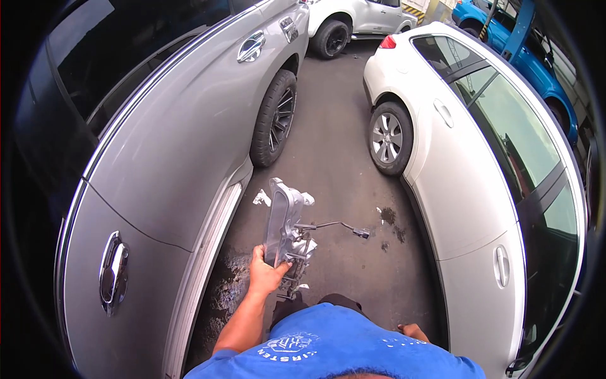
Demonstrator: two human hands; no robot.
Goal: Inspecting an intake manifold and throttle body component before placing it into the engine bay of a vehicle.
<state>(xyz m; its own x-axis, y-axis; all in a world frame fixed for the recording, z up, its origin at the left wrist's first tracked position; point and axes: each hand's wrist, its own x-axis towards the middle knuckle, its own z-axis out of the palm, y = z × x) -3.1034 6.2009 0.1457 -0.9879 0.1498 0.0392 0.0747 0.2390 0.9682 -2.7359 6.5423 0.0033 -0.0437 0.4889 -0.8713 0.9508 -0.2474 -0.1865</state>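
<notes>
My left hand grips a silver metal part by its lower end, its fingers wrapped round it. The part is long and upright, with a flat housing, small brackets and rods. A thin dark wire or rod with a black connector sticks out from it to the right. My right hand is low at my right side, mostly hidden by my blue shirt; its visible fingers are curled, and what they hold, if anything, is hidden.
A grey vehicle stands close on my left, a white car close on my right. A dark floor runs between them toward a white pickup. A blue vehicle and blue post are at the back right.
</notes>
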